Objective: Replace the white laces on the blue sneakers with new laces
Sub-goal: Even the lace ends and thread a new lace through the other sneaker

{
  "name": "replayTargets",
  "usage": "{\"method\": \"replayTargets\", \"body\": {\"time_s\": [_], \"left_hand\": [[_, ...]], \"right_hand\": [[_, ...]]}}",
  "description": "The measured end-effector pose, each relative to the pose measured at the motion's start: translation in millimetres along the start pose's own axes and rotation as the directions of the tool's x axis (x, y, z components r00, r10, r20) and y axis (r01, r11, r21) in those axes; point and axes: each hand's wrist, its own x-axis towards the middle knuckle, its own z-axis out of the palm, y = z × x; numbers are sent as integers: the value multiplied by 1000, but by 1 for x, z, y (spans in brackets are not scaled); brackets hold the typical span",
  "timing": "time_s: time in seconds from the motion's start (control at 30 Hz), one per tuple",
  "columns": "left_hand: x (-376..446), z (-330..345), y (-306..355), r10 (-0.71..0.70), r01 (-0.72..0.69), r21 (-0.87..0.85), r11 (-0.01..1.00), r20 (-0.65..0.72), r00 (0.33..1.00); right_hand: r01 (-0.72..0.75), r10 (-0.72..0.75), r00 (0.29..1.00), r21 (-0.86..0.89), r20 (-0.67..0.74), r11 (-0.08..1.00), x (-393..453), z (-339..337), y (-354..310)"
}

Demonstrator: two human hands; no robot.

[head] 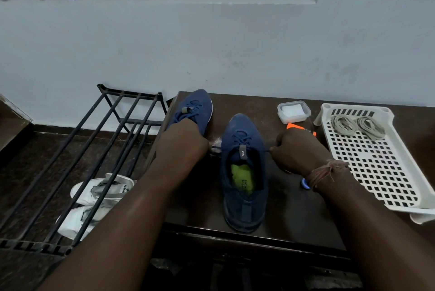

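Note:
A blue sneaker (243,173) with a green insole stands toe-away in the middle of the dark table (294,215). A dark blue lace (242,136) crosses its eyelets. My left hand (186,142) is closed on the lace's left end beside the shoe. On the other side, my right hand (299,151) pinches the right end, and both ends are drawn sideways at the top eyelets. A second blue sneaker (195,109), also laced in blue, lies at the table's far left, partly behind my left hand. Two coiled pale laces (357,124) rest in a white tray.
The white perforated tray (376,173) fills the table's right side. A small lidded plastic box (293,111) and an orange item (294,126) sit behind my right hand. A black metal rack (94,154) stands left of the table, over white shoes (98,199) on the floor.

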Motion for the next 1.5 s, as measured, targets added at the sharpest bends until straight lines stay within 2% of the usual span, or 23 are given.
{"method": "replayTargets", "body": {"time_s": [0.1,0.2,0.27,0.33,0.4,0.43,0.47,0.57,0.63,0.67,0.7,0.77,0.87,0.93,1.03,1.07,1.13,1.2,1.27,1.33,1.4,1.43,1.5], "left_hand": [[-2,3,0,4,-4,-7,1000,-16,1000],[-8,-4,5,36,-34,-83,996,20,999],[-10,-18,11,82,-56,-273,960,84,993],[-14,-32,19,136,-59,-541,839,104,985],[-16,-42,25,155,-71,-763,643,39,987],[-16,-44,25,166,-112,-813,572,-19,986],[-14,-42,25,175,-173,-810,560,-88,981],[-11,-28,25,186,-361,-535,764,-352,917],[-16,-20,31,253,-452,-388,803,-465,848],[-20,-18,37,285,-470,-438,767,-424,860],[-27,-18,43,309,-439,-550,710,-317,897],[-39,-21,56,336,-242,-762,600,-35,941],[-44,-25,61,415,8,-889,459,222,882],[-41,-27,55,484,49,-895,444,285,827],[-34,-24,43,508,-18,-844,536,306,805],[-31,-23,40,483,-9,-822,570,326,813],[-24,-22,33,419,18,-763,647,374,827],[-20,-23,26,365,6,-678,735,403,839],[-17,-21,20,314,8,-619,786,410,856],[-16,-18,20,271,11,-602,798,376,886],[-19,-15,24,278,-28,-632,775,300,912],[-20,-14,27,285,-46,-654,755,265,921],[-22,-13,33,297,-73,-684,726,216,930]], "right_hand": [[0,0,1000,-3,-17,1000,0,1,-1],[18,-20,999,67,33,998,-1,-5,0],[-10,-11,996,236,88,972,0,-14,4],[-61,-17,986,448,169,892,-1,-27,4],[-94,-57,976,640,212,763,-5,-36,1],[-99,-94,972,731,218,675,-7,-39,-1],[-106,-144,964,820,224,562,-8,-42,-3],[-172,-370,903,972,221,162,-11,-51,-9],[-210,-468,869,976,160,-56,-11,-55,-13],[-209,-488,866,966,111,-151,-10,-53,-16],[-195,-489,871,952,57,-236,-9,-51,-21],[-151,-448,893,918,-31,-367,-7,-45,-30],[-84,-344,936,898,-78,-432,-5,-39,-36],[-38,-260,962,908,-80,-418,-3,-37,-34],[52,-107,990,952,-88,-300,2,-33,-27],[91,-36,994,973,-100,-212,4,-33,-24],[143,113,983,988,-148,51,8,-30,-16],[117,211,959,942,-190,315,12,-23,-6],[17,196,970,840,-146,543,14,-17,0],[-81,72,997,607,39,791,8,-14,0],[-77,12,984,361,180,929,1,-10,-7],[-62,18,987,273,163,960,-2,-8,-12],[3,1,1000,153,-26,988,-3,-2,-19]]}}
